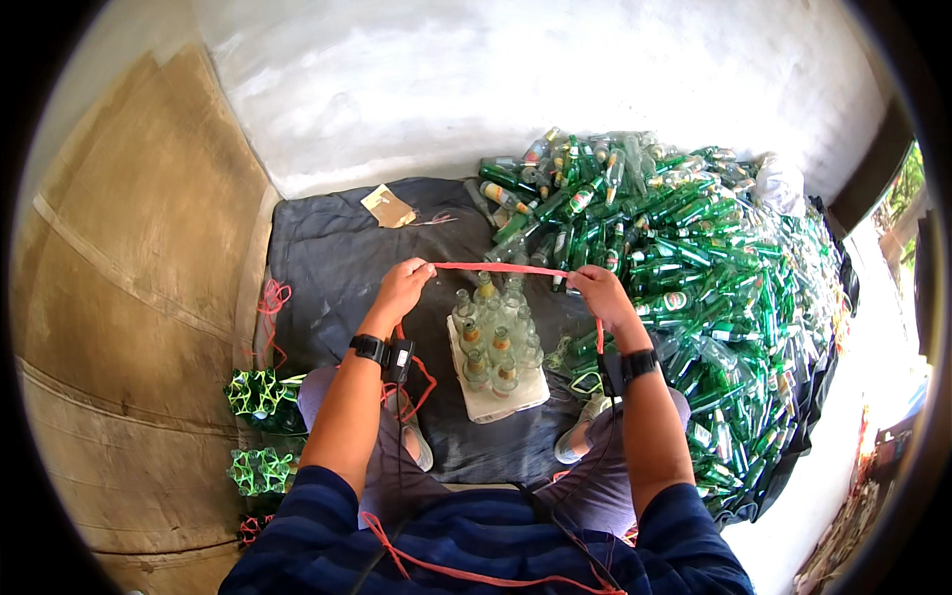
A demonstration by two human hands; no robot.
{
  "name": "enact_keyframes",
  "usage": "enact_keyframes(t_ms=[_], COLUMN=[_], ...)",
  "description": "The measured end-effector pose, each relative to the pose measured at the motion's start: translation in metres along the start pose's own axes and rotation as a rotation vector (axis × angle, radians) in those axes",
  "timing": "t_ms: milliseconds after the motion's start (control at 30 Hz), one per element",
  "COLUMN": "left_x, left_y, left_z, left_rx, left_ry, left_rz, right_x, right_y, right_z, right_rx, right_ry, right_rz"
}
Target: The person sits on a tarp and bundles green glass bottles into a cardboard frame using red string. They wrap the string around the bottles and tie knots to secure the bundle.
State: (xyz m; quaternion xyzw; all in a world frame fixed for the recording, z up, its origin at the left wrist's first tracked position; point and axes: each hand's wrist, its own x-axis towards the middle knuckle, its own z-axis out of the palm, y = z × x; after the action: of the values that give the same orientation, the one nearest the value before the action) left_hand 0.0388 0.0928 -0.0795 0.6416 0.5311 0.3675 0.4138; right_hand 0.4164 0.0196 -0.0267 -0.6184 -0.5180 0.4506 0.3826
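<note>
A red plastic strap (501,268) is stretched level between my two hands, above and beyond a group of clear glass bottles (502,342). My left hand (405,286) pinches it at one end, and my right hand (599,294) pinches it at the other. From each hand a length of the strap hangs down; the left tail loops near my left foot. Several bottles stand upright, packed close together, on a white slab (480,405) between my feet. The strap does not appear to touch them.
A large heap of mostly green bottles (684,258) fills the right side. At left, bundled bottles (260,472) tied with green strap stand by a brown panel (139,288). A cardboard piece (388,206) lies on the dark sheet (327,248). A white wall (476,89) stands behind.
</note>
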Motion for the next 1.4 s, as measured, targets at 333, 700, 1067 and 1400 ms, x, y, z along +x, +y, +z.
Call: enact_keyframes(t_ms=[333, 700, 1067, 1400], left_x=[0.032, 0.069, 0.057, 0.009], left_y=[-0.036, -0.132, -0.197, -0.281], left_z=[0.011, 0.06, 0.123, 0.148], left_rx=[-0.264, -0.303, -0.355, -0.371], left_ry=[-0.096, -0.195, -0.266, -0.038], left_rz=[-0.307, -0.564, -0.662, -0.418], right_x=[0.083, 0.146, 0.136, 0.095], right_y=[0.05, 0.13, 0.264, 0.341], right_z=[0.022, 0.053, 0.068, 0.105], right_rx=[0.133, 0.146, 0.194, -0.259], right_ry=[-0.031, -0.232, -0.249, -0.128], right_rz=[0.14, 0.362, 0.668, 0.437])
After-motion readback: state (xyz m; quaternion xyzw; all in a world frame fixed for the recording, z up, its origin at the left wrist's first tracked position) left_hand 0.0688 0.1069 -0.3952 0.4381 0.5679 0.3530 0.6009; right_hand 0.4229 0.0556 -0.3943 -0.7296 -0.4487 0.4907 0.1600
